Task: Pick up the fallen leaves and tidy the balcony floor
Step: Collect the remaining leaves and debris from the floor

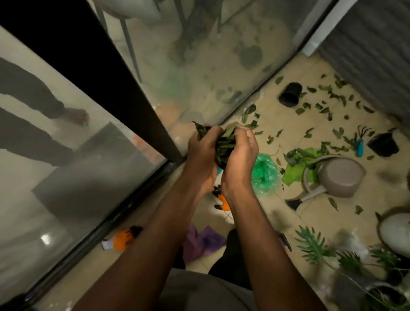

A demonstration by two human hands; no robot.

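Nearest you on the right stand leafy potted plants [316, 246], too blurred to count. Just beyond them 1 white pot [401, 233] lies on its side, with something dark showing in its mouth. On the near left floor lie 1 purple cloth [201, 241] and 1 orange glove [122, 239]; a 2nd orange glove [224, 201] peeks out beneath your wrists.

Your 2 hands meet in the middle. Your left hand [203, 152] and right hand [240, 159] curl their fingers round 1 bunch of leaves [223, 144], squeezing it between the palms above the floor, beside the glass door [41, 174].

Just right of your hands sits 1 crumpled green plastic bag [265, 174]; you cannot tell what it holds. Further right, 1 grey watering can [338, 175] rests partly on 1 green cloth [296, 171].

Beyond lie 1 hand rake [360, 144] and 2 pots: the right black pot [384, 144] just beside the rake, and the far black pot [290, 94] on its side near the glass. Both insides are too dark to read. More than 20 fallen leaves [249, 109] are scattered over the far tiles around them.
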